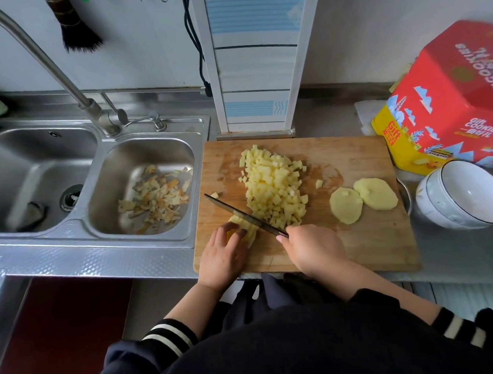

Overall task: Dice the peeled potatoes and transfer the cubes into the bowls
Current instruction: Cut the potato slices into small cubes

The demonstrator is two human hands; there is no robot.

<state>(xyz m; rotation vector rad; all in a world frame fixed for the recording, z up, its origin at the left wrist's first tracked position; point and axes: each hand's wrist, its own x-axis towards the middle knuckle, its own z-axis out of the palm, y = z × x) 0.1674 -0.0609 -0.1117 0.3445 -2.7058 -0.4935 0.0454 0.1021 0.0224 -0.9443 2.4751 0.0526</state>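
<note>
Potato piece (245, 229) under my left hand (224, 253), fingers curled on it; right hand (314, 250) grips knife (240, 215); cube pile (273, 186) frame centre on board (375, 238).

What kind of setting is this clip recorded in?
Most likely a home kitchen: a stainless steel double sink holding peelings, a wooden cutting board with diced potato cubes, and a white ceramic bowl.

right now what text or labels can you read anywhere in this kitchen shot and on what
"Gift COOKIES": white letters, right face of the red and yellow cookie tin.
"Gift": red letters, the tin's yellow left face.
"COOKIES": upside down on the tin's top.
Smaller print beside these: too blurred.
Nothing else carries text.
</note>
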